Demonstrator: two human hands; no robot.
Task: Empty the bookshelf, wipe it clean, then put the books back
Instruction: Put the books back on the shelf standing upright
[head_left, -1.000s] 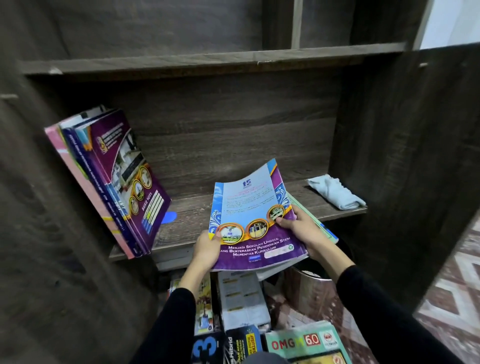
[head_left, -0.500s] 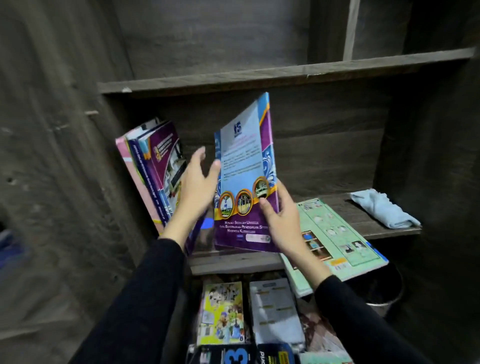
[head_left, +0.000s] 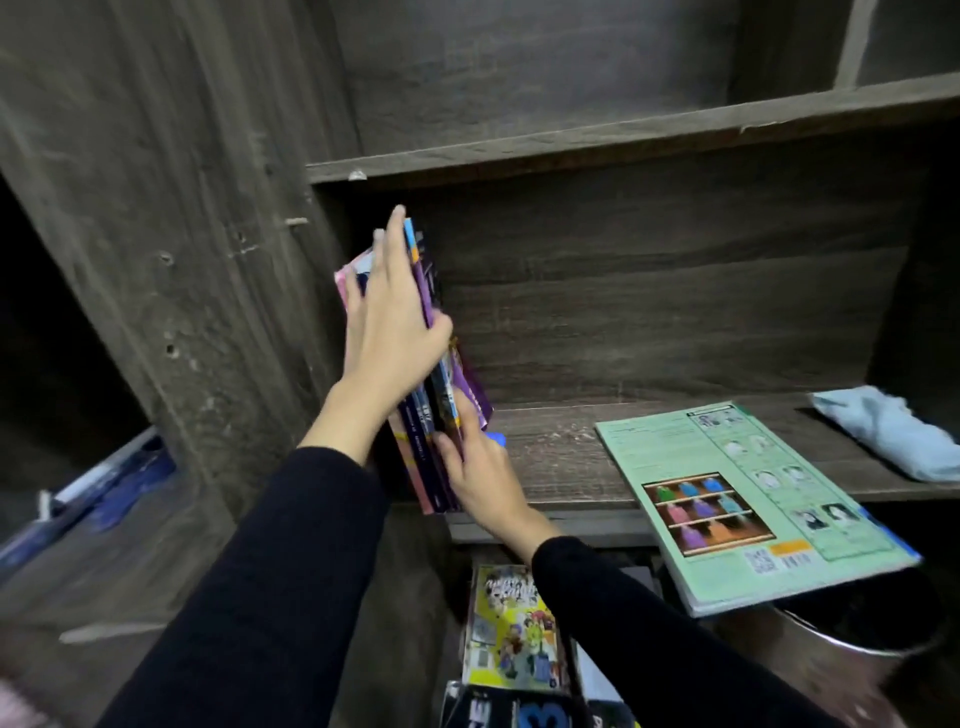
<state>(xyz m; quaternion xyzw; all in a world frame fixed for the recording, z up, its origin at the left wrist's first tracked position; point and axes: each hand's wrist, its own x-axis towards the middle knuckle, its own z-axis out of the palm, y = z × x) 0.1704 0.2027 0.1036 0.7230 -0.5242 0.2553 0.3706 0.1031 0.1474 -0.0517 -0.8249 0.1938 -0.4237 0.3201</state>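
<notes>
A row of thin books (head_left: 422, 457) leans against the left wall of the dark wooden bookshelf (head_left: 550, 467). The purple-and-blue book is now its rightmost one. My left hand (head_left: 389, 322) holds the top of the row, with the fingers flat along the near side and the thumb hooked over the purple book. My right hand (head_left: 480, 470) presses its fingers against the books' lower edges. A green book (head_left: 737, 499) lies flat on the shelf, overhanging its front edge. A light blue cloth (head_left: 883, 431) lies at the shelf's far right.
Several more books (head_left: 511, 629) lie on the floor below the shelf. A metal bin (head_left: 831, 660) stands under the green book. A small blue object (head_left: 497, 439) shows on the shelf behind my right hand. The shelf above holds nothing that I can see.
The purple-and-blue book went from lying in both hands to upright, then against the leaning row. My left hand shifted to the row's top. The green book now lies on the shelf.
</notes>
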